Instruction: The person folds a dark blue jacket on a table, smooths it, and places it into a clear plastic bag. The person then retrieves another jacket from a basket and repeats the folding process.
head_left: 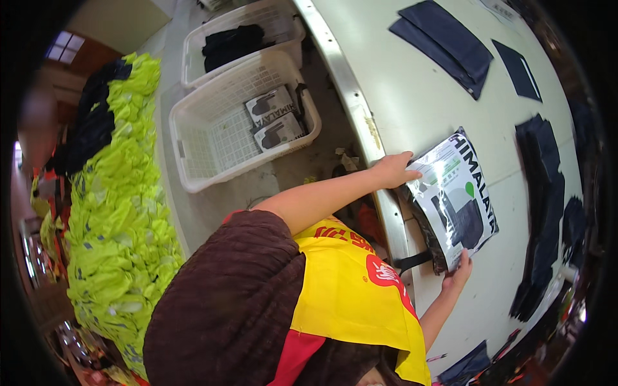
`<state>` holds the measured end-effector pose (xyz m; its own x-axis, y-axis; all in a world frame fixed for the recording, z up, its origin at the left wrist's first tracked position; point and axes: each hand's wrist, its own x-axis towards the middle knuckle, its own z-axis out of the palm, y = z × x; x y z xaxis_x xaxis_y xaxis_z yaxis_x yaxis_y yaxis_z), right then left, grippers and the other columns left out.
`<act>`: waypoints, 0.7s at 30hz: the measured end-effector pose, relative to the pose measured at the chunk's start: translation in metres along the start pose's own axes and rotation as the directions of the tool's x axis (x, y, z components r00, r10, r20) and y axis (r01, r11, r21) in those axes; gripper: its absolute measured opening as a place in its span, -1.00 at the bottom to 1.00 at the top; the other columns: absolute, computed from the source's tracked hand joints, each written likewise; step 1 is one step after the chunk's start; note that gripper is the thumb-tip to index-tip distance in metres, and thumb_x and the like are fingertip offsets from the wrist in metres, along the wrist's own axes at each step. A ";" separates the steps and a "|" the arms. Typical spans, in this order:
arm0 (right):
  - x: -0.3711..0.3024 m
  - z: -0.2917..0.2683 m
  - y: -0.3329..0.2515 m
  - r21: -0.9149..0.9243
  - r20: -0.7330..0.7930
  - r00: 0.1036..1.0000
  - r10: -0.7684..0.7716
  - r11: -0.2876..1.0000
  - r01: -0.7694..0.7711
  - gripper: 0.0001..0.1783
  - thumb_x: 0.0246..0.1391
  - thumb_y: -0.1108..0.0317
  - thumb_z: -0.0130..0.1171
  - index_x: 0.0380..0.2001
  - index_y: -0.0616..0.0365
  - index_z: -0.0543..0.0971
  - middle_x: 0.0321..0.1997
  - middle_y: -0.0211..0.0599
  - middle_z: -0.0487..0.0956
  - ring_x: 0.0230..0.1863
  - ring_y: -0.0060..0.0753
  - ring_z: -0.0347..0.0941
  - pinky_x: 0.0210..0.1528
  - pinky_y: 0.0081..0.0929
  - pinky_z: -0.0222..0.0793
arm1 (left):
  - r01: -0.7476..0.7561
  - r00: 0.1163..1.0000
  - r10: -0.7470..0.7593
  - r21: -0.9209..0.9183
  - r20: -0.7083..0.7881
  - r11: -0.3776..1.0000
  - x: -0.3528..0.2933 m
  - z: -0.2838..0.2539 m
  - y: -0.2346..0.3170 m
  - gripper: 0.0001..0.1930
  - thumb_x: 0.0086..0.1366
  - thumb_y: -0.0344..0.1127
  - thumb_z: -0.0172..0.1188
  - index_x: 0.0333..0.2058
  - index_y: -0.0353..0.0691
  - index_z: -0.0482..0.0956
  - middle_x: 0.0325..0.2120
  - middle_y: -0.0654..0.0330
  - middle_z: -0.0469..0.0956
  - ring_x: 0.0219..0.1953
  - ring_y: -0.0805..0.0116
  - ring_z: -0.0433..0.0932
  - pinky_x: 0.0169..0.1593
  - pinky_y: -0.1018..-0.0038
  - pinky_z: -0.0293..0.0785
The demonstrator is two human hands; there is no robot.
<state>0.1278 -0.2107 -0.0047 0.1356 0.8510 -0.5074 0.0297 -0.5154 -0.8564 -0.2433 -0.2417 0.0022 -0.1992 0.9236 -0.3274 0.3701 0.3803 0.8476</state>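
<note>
One package [454,199], clear-wrapped, with a dark garment pictured on its pale face and one green mark, is between the person's two hands, over the near side of the white table [412,83]. The left hand [393,170] has hold of its upper-left edge, thumb and forefinger a little apart and the hand partly closed. The right hand [458,269] grips its lower edge, fingers loosely bent with the tips against the wrapping; how tightly either hand squeezes cannot be told, nor whether the package touches the table. Left of the left hand and a little beyond it is the nearer of two white baskets, the near basket [212,168], with two packs [273,119] showing in it, side by side; whether more lie beneath cannot be seen. Past that, farther from the left hand, the far basket [281,29] holds one dark bundle [233,45]. Well off to the left of the left hand rises one heap of yellow-green garments [122,206]. Beyond both hands on the table lie at least two overlapping folded dark pieces [444,45], and to their right one flat dark piece [517,69] with a pale stripe along one side. Right of the right hand runs a long row of dark garments [539,219], too closely layered to count. One yellow apron [357,302] shows between the forearms.
</note>
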 end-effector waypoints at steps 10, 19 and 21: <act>-0.071 0.203 -0.035 -0.088 0.350 0.933 -0.082 0.989 0.119 -0.53 0.11 0.34 0.16 0.05 0.28 0.35 -0.09 -0.26 0.50 -0.13 -0.43 0.47 -0.09 -0.47 0.40 | 0.259 0.956 -0.279 -0.721 0.094 0.643 -0.094 -0.146 -0.133 -0.46 0.20 -0.01 0.17 -0.01 -0.34 0.41 -0.16 0.15 0.51 -0.11 0.40 0.47 -0.05 0.48 0.37; -0.129 0.450 0.025 -0.332 0.785 0.620 0.007 0.849 0.412 -0.44 -0.01 0.26 0.28 0.02 0.29 0.36 -0.12 -0.25 0.51 -0.14 -0.47 0.42 -0.05 -0.51 0.33 | 0.117 0.529 -0.720 -0.802 -0.449 0.586 -0.197 -0.210 -0.294 -0.40 0.17 0.12 0.20 -0.15 -0.42 0.49 -0.28 0.11 0.57 -0.26 0.42 0.51 -0.17 0.48 0.42; -0.141 0.498 0.048 -0.240 0.863 0.505 -0.024 0.860 0.451 -0.48 0.03 0.26 0.25 0.00 0.29 0.37 -0.12 -0.27 0.52 -0.14 -0.50 0.42 -0.06 -0.53 0.33 | 0.022 0.418 -0.738 -0.807 -0.529 0.591 -0.220 -0.241 -0.306 -0.42 0.16 0.10 0.23 -0.18 -0.42 0.51 -0.28 0.12 0.56 -0.26 0.43 0.50 -0.17 0.48 0.41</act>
<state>-0.3826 -0.3048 -0.0219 -0.7868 0.5292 -0.3177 0.3240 -0.0839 -0.9423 -0.5311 -0.5726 -0.0847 -0.8366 0.0804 -0.5419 -0.5178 0.2069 0.8301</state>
